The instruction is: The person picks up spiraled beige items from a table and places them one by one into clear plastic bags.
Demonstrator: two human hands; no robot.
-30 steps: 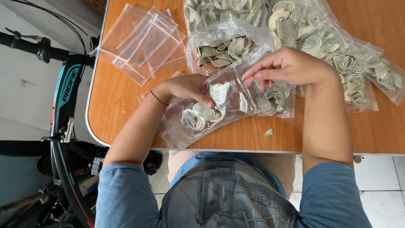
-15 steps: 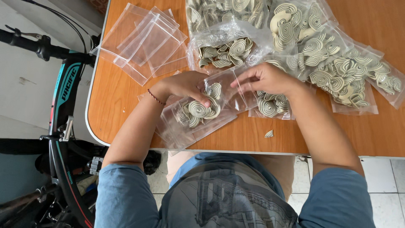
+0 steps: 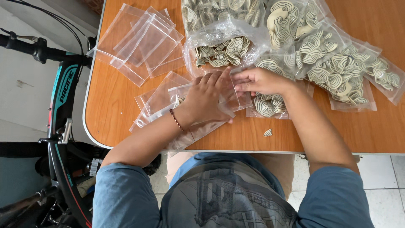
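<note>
On counter [image 3: 126, 122]: both hands pressing one clear bag [image 3: 236, 90].
Left hand [image 3: 206, 99] flat, right hand [image 3: 257, 81] pinching it; empty bag stack [image 3: 141, 42] left, one loose chip [image 3: 267, 132], bicycle [image 3: 59, 105] beside.

Bright, even daylight, soft shadows, sharp focus throughout, faint glare on the clear plastic bags [image 3: 143, 40].

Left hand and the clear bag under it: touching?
Touching. The head view shows the left hand pressed flat on the clear bag, no gap, on the table.
</note>
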